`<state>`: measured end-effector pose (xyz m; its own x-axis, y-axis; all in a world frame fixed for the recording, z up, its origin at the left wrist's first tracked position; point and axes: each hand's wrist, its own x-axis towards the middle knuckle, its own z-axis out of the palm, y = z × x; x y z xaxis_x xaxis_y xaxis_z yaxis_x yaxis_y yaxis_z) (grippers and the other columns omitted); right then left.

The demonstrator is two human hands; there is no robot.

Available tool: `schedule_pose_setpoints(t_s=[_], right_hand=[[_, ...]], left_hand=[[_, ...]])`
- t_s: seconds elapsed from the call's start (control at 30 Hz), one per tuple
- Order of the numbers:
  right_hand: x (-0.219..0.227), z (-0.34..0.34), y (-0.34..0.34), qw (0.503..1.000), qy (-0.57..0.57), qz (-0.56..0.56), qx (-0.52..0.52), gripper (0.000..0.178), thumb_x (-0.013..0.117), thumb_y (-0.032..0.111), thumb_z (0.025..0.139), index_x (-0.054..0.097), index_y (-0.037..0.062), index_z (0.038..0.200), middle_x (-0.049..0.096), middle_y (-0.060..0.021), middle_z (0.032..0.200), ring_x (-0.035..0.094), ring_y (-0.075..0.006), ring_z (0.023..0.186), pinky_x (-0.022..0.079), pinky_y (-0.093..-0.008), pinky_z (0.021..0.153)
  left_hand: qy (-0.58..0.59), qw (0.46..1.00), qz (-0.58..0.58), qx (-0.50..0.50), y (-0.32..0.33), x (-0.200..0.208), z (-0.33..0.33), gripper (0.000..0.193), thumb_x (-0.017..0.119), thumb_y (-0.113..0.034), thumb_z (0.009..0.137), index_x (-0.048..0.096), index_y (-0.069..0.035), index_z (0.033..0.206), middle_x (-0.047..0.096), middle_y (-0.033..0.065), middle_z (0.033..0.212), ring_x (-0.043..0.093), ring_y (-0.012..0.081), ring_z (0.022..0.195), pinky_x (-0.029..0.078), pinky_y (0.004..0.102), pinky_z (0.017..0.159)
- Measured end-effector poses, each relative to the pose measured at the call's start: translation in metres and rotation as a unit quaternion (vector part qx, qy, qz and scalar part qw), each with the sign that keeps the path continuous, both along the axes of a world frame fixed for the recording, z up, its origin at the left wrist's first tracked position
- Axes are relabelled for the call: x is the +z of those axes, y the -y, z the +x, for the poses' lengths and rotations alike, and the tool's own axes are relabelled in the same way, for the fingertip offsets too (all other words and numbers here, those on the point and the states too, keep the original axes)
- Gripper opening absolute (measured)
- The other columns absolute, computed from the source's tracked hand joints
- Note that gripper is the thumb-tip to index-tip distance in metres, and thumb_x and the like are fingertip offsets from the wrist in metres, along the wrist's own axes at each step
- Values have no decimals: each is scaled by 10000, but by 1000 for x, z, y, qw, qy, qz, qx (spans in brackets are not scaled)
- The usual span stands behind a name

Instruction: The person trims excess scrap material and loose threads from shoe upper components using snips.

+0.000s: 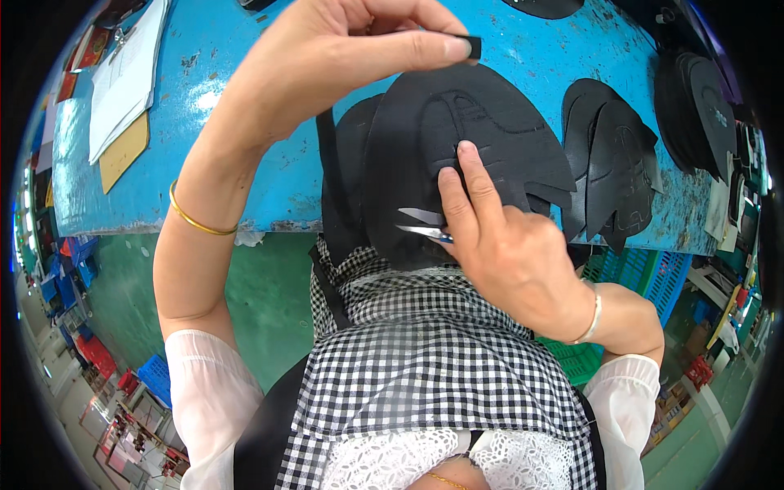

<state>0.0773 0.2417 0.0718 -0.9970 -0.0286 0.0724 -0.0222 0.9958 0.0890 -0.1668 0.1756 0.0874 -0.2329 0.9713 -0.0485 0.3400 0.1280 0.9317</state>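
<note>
Raised over the blue table, my left hand (351, 49) pinches a narrow black strip (474, 47) between thumb and fingers. A black band (327, 159) hangs below that wrist; whether it is the same strip is hidden. Under my right hand (514, 245) lies a large, rounded black sheet piece (408, 122) with stitched or pressed lines, partly over the table's front edge. Two fingertips of this hand press on it. The same hand holds small scissors (425, 230), their blades parted and pointing left; their handles are hidden in the palm. Another black piece (351, 196) lies beneath.
More black cut pieces lie on the blue table (278, 192) at the right, in a loose pile (608, 163) and a thicker stack (694, 114). Papers (126, 82) sit at the far left. Green and blue crates (645, 278) stand below the table's right edge.
</note>
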Motion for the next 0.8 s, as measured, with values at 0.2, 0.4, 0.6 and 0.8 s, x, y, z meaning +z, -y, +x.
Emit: schedule_pose_setpoints(t_s=[0.2, 0.4, 0.6, 0.8], right_hand=[[-4, -13, -24, 987, -50, -148, -45, 253, 618, 91, 847, 665, -19, 1071, 724, -194, 1089, 576, -146, 529, 457, -282, 448], [8, 99, -122, 852, -337, -279, -287, 310, 609, 139, 936, 648, 22, 1220, 702, -109, 1150, 681, -224, 991, 529, -328, 854], [-21, 155, -157, 586, -312, -566, -488, 288, 512, 195, 1052, 596, -12, 1233, 658, -46, 1025, 400, -25, 526, 314, -169, 468], [-20, 147, -130, 610, -302, -607, -410, 272, 478, 190, 1065, 517, 25, 1277, 526, 16, 825, 331, 0, 518, 238, -166, 450]], left_hand=[[120, 990, 59, 39, 11, 20, 3, 159, 683, -48, 933, 700, 71, 1038, 700, 78, 770, 627, 81, 645, 443, 196, 548], [45, 995, 31, -83, 3, 18, 20, 96, 732, -128, 895, 705, -36, 900, 633, -39, 744, 541, 18, 654, 424, 169, 598], [-60, 964, -90, -243, -15, -2, 36, 112, 770, -127, 807, 718, -31, 832, 684, 10, 755, 605, 87, 695, 495, 237, 648], [-151, 948, -69, -273, -26, -19, 47, 111, 768, -161, 789, 751, -64, 840, 713, 41, 769, 646, 191, 684, 519, 325, 666]])
